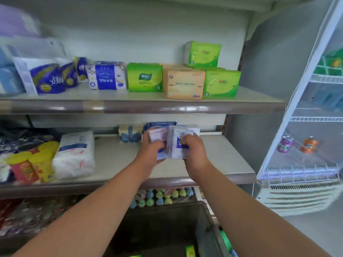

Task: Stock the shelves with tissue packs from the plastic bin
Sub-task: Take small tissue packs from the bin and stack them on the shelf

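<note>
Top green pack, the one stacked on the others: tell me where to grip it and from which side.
Grip the top green pack by its left and right ends, reaching in from the front. It sits alone on the lower packs, with both ends clear and the wall close behind.

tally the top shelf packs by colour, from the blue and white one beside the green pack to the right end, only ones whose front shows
blue and white pack: 1
green packs: 3
orange pack: 1
total: 5
</note>
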